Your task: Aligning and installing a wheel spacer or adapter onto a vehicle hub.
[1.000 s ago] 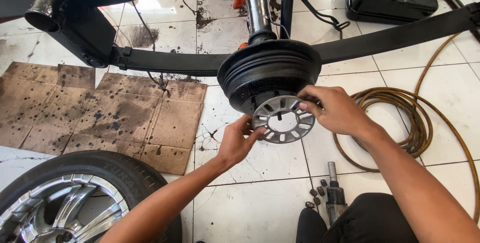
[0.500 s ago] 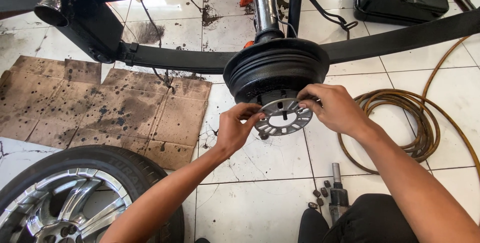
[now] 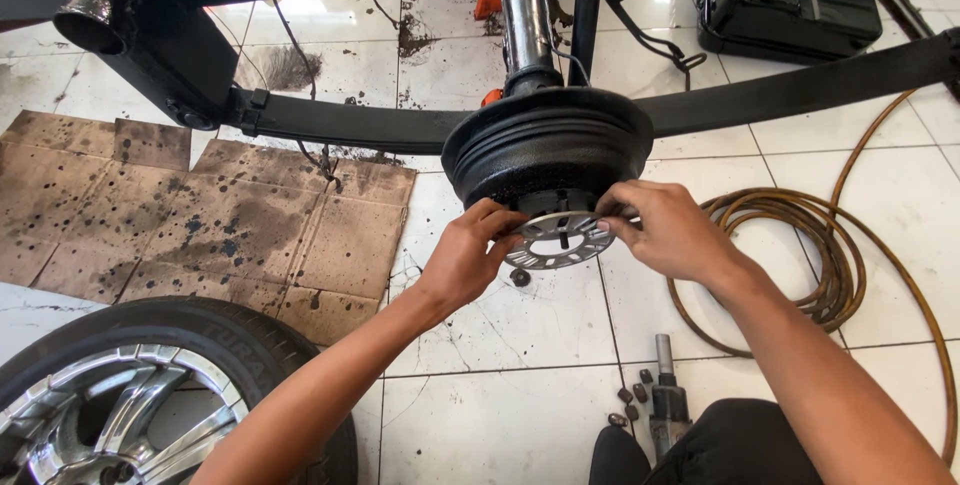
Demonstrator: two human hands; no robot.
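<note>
Fingers (image 3: 497, 228) of my left hand (image 3: 468, 257) pinch the spacer (image 3: 560, 240) by its left rim; my right hand (image 3: 668, 230) grips its right rim. I hold it flat against the drum (image 3: 548, 145), just above both hands. Hose (image 3: 830, 265) coils right.

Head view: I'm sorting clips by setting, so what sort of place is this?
Most likely a car repair or tyre workshop. A black brake drum hangs on a raised axle over a stained tiled floor, a removed wheel lies nearby, and a coiled air hose lies beside an impact wrench.
</note>
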